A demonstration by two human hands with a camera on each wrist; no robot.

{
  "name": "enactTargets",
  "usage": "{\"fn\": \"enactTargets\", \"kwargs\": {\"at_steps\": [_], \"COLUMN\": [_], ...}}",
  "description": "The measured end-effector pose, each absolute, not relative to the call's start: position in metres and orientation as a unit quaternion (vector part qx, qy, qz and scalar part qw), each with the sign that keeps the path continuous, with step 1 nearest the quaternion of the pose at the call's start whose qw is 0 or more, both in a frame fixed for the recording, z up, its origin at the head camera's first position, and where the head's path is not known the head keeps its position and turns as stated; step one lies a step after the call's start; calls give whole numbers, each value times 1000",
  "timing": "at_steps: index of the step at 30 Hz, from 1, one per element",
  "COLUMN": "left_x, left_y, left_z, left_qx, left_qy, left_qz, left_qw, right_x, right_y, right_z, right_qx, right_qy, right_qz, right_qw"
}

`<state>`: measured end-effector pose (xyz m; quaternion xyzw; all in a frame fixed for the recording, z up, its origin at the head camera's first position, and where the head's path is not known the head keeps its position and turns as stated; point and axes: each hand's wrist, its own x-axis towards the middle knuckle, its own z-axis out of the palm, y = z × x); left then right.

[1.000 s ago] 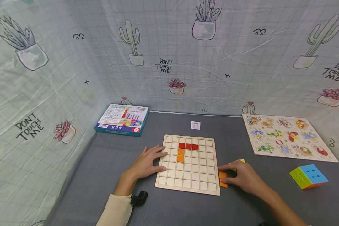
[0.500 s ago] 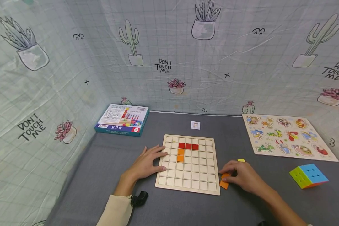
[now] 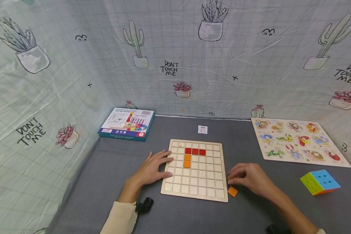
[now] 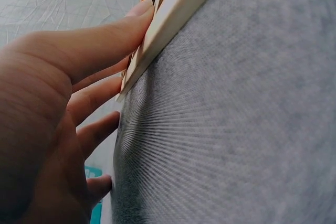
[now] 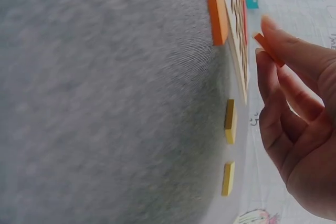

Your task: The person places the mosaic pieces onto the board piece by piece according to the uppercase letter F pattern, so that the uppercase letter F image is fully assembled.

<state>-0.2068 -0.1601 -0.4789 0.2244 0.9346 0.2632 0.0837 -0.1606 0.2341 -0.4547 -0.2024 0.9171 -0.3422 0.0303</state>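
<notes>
A wooden grid board (image 3: 194,181) lies flat on the grey cloth, with three red tiles (image 3: 195,151) in a row and two orange tiles (image 3: 187,160) in a column below the leftmost. My left hand (image 3: 150,169) rests its spread fingers on the board's left edge; the thumb touches the rim in the left wrist view. At the board's right side, my right hand (image 3: 252,178) pinches an orange tile (image 5: 270,51) between thumb and fingertips, raised off the cloth. Another orange tile (image 3: 232,191) lies by the board's right edge, just below that hand.
Two yellow tiles (image 5: 230,121) lie on the cloth, hidden behind my right hand in the head view. A colourful puzzle cube (image 3: 319,182) and an insect puzzle board (image 3: 298,141) are at the right. A box (image 3: 127,124) sits back left; a small printed card (image 3: 202,130) lies behind the grid.
My right hand has picked up one orange tile from beside the board and lifted it a little. The other orange tile is left turned on the cloth. My left hand has stayed put.
</notes>
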Motion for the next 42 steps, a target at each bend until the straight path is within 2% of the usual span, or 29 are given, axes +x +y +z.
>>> {"fn": "enactTargets", "kwargs": {"at_steps": [12, 42], "left_x": [-207, -209], "left_y": [-161, -158], "left_z": [-481, -480], "left_qx": [225, 227], "left_qy": [934, 934], "left_qz": [268, 267], "left_qw": [75, 66], "right_x": [-168, -180], "right_y": [216, 122], "right_z": [-447, -466], "right_qx": [-178, -209], "right_qy": [921, 889], "right_qz": [-345, -408], "right_qw": [-14, 6]}}
